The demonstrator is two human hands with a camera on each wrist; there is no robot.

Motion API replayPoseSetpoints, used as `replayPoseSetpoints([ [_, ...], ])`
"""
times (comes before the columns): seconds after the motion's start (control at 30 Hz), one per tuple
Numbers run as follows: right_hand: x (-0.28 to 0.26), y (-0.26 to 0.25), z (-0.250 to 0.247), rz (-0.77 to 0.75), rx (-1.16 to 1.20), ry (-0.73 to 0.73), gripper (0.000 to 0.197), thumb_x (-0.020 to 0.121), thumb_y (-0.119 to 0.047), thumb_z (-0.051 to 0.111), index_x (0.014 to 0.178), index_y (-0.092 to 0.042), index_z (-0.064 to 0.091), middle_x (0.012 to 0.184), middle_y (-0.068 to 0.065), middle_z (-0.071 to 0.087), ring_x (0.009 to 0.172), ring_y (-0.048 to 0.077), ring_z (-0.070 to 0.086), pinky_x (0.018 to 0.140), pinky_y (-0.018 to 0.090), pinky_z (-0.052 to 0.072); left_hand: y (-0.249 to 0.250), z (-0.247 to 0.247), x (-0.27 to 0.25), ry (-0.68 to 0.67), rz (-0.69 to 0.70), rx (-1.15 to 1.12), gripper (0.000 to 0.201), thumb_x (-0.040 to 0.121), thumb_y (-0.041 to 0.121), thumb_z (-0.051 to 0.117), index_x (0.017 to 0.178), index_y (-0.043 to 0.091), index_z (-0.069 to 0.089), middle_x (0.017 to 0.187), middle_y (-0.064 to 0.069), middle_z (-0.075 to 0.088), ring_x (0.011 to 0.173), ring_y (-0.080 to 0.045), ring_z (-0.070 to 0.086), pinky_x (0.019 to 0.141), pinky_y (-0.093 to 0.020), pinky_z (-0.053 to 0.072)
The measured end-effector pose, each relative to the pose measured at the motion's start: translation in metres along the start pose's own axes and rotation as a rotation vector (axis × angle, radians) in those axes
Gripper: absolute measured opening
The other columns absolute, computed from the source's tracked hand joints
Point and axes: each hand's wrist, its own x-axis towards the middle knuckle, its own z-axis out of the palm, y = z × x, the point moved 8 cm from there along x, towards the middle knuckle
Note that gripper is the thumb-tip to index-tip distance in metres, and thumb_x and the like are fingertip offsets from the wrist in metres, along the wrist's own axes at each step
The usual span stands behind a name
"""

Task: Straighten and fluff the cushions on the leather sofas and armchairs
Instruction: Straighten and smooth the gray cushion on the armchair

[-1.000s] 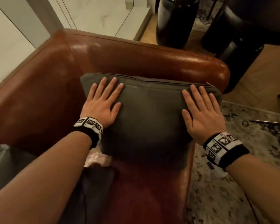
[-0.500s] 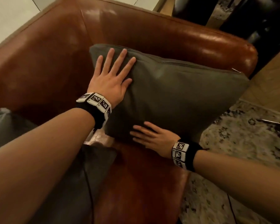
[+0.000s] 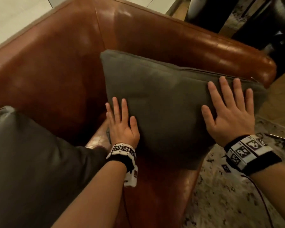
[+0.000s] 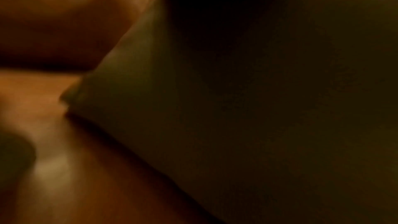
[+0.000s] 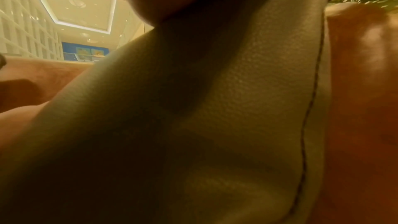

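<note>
Where brown leather armchair (image 3: 155, 33) back meets its right arm, grey-green cushion (image 3: 163, 104) stands propped on seat, zip seam along top edge. Left hand (image 3: 122, 127) flat against cushion's lower left edge, fingers straight, pointing up. Right hand (image 3: 229, 112) flat on cushion's upper right face, fingers spread, tips near zip. Hands well apart, neither gripping. Black-and-white patterned bands on both wrists; no readable writing. Second grey cushion (image 3: 31, 162) lower left. Patterned rug (image 3: 237, 195) beside chair.
</note>
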Motion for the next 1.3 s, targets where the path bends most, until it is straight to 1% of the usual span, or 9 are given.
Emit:
replayPoseSetpoints([
  [0.17, -0.001, -0.002, 0.001, -0.007, 0.008, -0.017, 0.064, 0.097, -0.058, 0.020, 0.155, -0.032, 0.015, 0.164, 0.000, 0.012, 0.152, 0.024, 0.000, 0.121, 0.050, -0.001, -0.040, 0.039, -0.055, -0.007, -0.717, -0.478, 0.046, 0.104, 0.032, 0.010, 0.149, 0.036, 0.000, 0.163, 0.002, 0.005, 0.150, -0.013, 0.009, 0.120, -0.020, 0.007],
  [0.3, -0.004, -0.004, -0.006, -0.002, 0.025, -0.022, 0.064, 0.097, -0.056, 0.022, 0.155, -0.031, 0.017, 0.164, 0.001, 0.014, 0.152, 0.025, 0.002, 0.121, 0.051, 0.001, -0.049, 0.029, -0.066, -0.046, -0.944, -0.498, 0.051, 0.105, 0.032, 0.011, 0.154, 0.020, 0.008, 0.163, -0.005, 0.011, 0.150, -0.020, 0.014, 0.118, -0.025, 0.013],
  [0.43, -0.010, -0.048, -0.025, -0.044, 0.127, 0.077, 0.060, 0.097, -0.041, 0.035, 0.153, -0.021, 0.028, 0.162, 0.003, 0.022, 0.151, 0.024, 0.009, 0.122, 0.049, 0.005, 0.053, -0.054, -0.008, 0.081, -0.114, -0.332, 0.056, 0.100, 0.030, 0.026, 0.154, 0.019, 0.018, 0.163, 0.001, 0.006, 0.151, -0.018, 0.003, 0.123, -0.038, 0.006],
  [0.5, -0.005, -0.103, -0.020, -0.235, 0.172, 0.021, 0.062, 0.096, -0.042, 0.036, 0.154, -0.021, 0.024, 0.162, 0.002, 0.019, 0.151, 0.025, 0.008, 0.121, 0.051, 0.004, 0.121, -0.065, 0.019, -0.052, 0.305, -0.283, 0.054, 0.099, 0.027, 0.029, 0.152, 0.020, 0.023, 0.161, 0.005, 0.009, 0.151, -0.017, 0.005, 0.123, -0.040, 0.006],
  [0.57, 0.002, -0.144, 0.004, -0.396, 0.107, -0.152, 0.071, 0.095, -0.051, 0.032, 0.156, -0.025, 0.007, 0.164, -0.001, 0.003, 0.151, 0.026, -0.007, 0.119, 0.055, -0.005, 0.147, -0.052, 0.048, -0.232, 0.477, -0.153, 0.054, 0.100, 0.032, 0.024, 0.153, 0.026, 0.017, 0.161, 0.009, 0.004, 0.151, -0.014, 0.003, 0.123, -0.040, 0.005],
  [0.73, 0.028, -0.053, 0.002, -0.096, 0.071, -0.043, 0.061, 0.099, -0.054, 0.027, 0.155, -0.030, 0.019, 0.163, -0.006, 0.017, 0.151, 0.019, 0.006, 0.122, 0.041, -0.001, 0.077, -0.029, 0.111, -0.361, 0.578, 0.477, 0.056, 0.098, 0.048, 0.013, 0.152, 0.040, -0.001, 0.163, 0.009, 0.002, 0.151, -0.020, 0.001, 0.122, -0.044, 0.004],
  [0.93, 0.013, 0.010, -0.019, 0.062, 0.086, 0.010, 0.062, 0.101, -0.050, 0.024, 0.156, -0.021, 0.016, 0.164, 0.003, 0.013, 0.152, 0.020, 0.003, 0.122, 0.042, 0.000, 0.090, -0.044, 0.127, -0.388, 0.574, 0.529, 0.059, 0.096, 0.057, 0.009, 0.151, 0.042, -0.007, 0.163, 0.007, -0.006, 0.150, -0.027, -0.006, 0.118, -0.058, 0.001],
  [1.13, -0.037, -0.132, 0.029, -0.652, -0.009, 0.067, 0.059, 0.101, -0.045, 0.033, 0.154, -0.019, 0.027, 0.161, 0.008, 0.023, 0.150, 0.026, 0.017, 0.121, 0.051, 0.010, 0.091, -0.025, 0.135, -0.469, 0.538, 0.542, 0.058, 0.093, 0.064, 0.007, 0.146, 0.051, -0.013, 0.163, 0.008, -0.005, 0.150, -0.030, -0.002, 0.111, -0.071, 0.007],
  [1.3, -0.133, -0.111, 0.123, -1.122, -0.479, -0.202, 0.068, 0.093, -0.029, 0.038, 0.156, -0.017, 0.016, 0.164, 0.006, 0.004, 0.149, 0.030, -0.008, 0.115, 0.054, -0.022, 0.087, -0.023, 0.140, -0.502, 0.511, 0.568, 0.057, 0.092, 0.066, 0.004, 0.144, 0.054, -0.015, 0.163, 0.006, -0.002, 0.150, -0.031, 0.000, 0.111, -0.071, 0.007],
])
